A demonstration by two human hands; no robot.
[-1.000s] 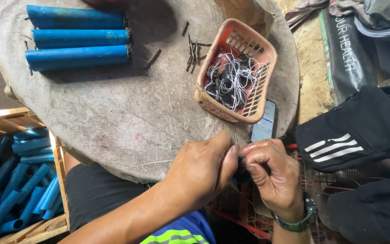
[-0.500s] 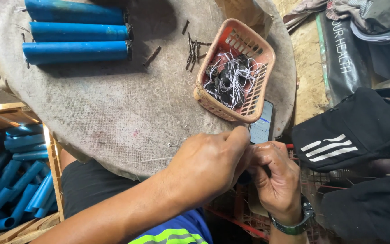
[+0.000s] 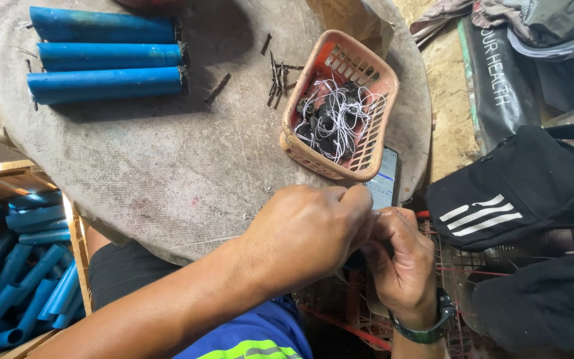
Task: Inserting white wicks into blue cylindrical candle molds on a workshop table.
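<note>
Your left hand [image 3: 307,233] covers whatever the fingers of your right hand [image 3: 400,262] pinch, so you cannot tell what it is. The basket [image 3: 367,70] hides most of the phone [image 3: 385,183]. The wooden crate [image 3: 78,229] of blue tubes [image 3: 14,272] runs off the left edge.

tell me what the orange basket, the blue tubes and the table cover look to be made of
Orange basket: looks like moulded plastic, with slotted lattice walls and a dull, grimy sheen. Blue tubes: smooth, matte, evenly coloured cylinders with dark ends, probably plastic pipe, though rolled paper can't be excluded. Table cover: seems coarse woven cloth, grey and stained, draping over the round edge.
</note>
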